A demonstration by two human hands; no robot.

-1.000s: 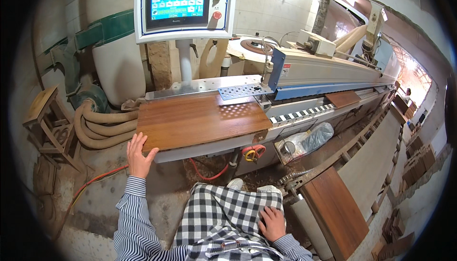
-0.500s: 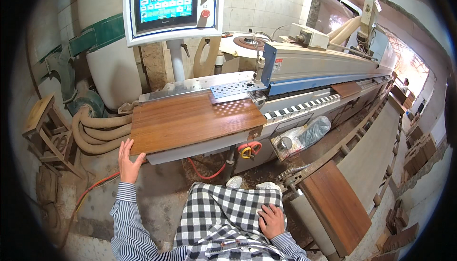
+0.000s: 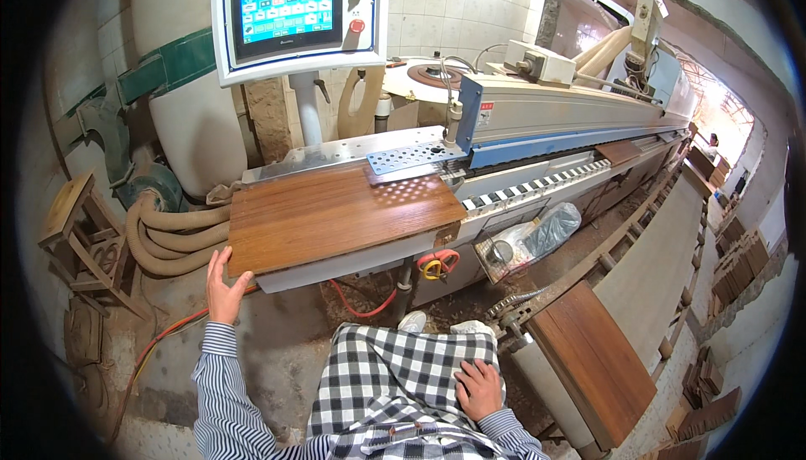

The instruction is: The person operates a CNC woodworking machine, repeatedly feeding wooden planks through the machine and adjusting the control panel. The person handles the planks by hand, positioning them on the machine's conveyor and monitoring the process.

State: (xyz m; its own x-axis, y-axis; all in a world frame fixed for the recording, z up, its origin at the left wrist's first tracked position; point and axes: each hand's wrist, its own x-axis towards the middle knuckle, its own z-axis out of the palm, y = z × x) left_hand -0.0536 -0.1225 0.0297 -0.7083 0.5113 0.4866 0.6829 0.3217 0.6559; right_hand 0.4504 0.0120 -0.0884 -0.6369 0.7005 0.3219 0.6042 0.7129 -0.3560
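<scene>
A brown wood-grain panel (image 3: 336,215) lies flat on the infeed table of a long edge banding machine (image 3: 562,116). My left hand (image 3: 224,286) is at the panel's near left corner, its fingers stretched along the end edge and its thumb spread apart. The panel's far edge reaches under a perforated blue plate (image 3: 407,158). On my lap, over the black-and-white checked apron (image 3: 390,368), rests my right hand (image 3: 479,390), fingers loosely spread and holding nothing. A smaller brown board (image 3: 619,153) sits farther along the machine's black-and-white track (image 3: 537,189).
A control screen (image 3: 288,13) with green and red buttons stands behind the table. To my right, another brown board (image 3: 592,363) lies on a roller conveyor (image 3: 651,292). Thick hoses (image 3: 180,246) and a wooden stool (image 3: 71,221) are at left. Orange-handled scissors (image 3: 438,263) hang under the table.
The smaller board has travelled farther along the machine, away from me. My view has shifted slightly. Both hands keep nearly the same places.
</scene>
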